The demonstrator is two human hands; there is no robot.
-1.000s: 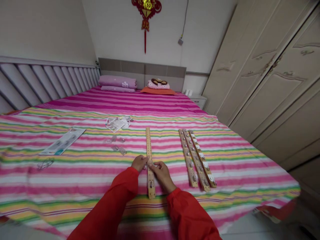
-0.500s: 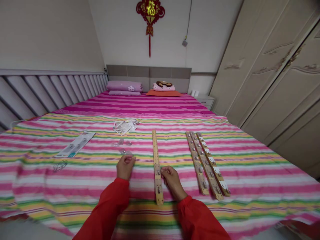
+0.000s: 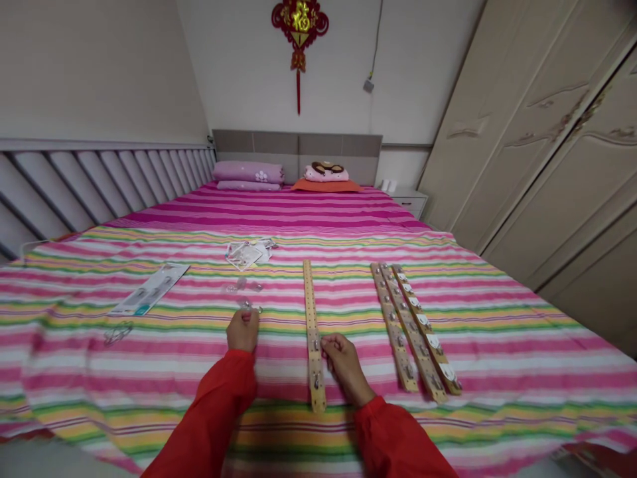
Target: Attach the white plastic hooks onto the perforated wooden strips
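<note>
A narrow wooden strip (image 3: 310, 299) with rows of holes lies lengthwise in front of me, two clear plates with metal hooks (image 3: 316, 380) on its near end. My right hand (image 3: 344, 364) is closed, its fingertips at the strip's right edge beside the upper hook. To the left, my left hand (image 3: 242, 330) pinches at a small clear hook plate (image 3: 259, 309), a glint of metal showing by the fingertips; the fingers hide most of it. Several more clear hook plates (image 3: 241, 284) lie just beyond that hand.
Three strips fitted with hooks (image 3: 399, 318) lie to the right. A flat hook package (image 3: 152, 291) and a bundle of thin wire (image 3: 118, 333) lie on the left; opened packaging (image 3: 249, 253) is farther back. Everything rests on a striped bedspread (image 3: 497, 332).
My left hand has shifted slightly left and its fingers have closed at the nearest clear plate. My right hand stays at the wooden strip.
</note>
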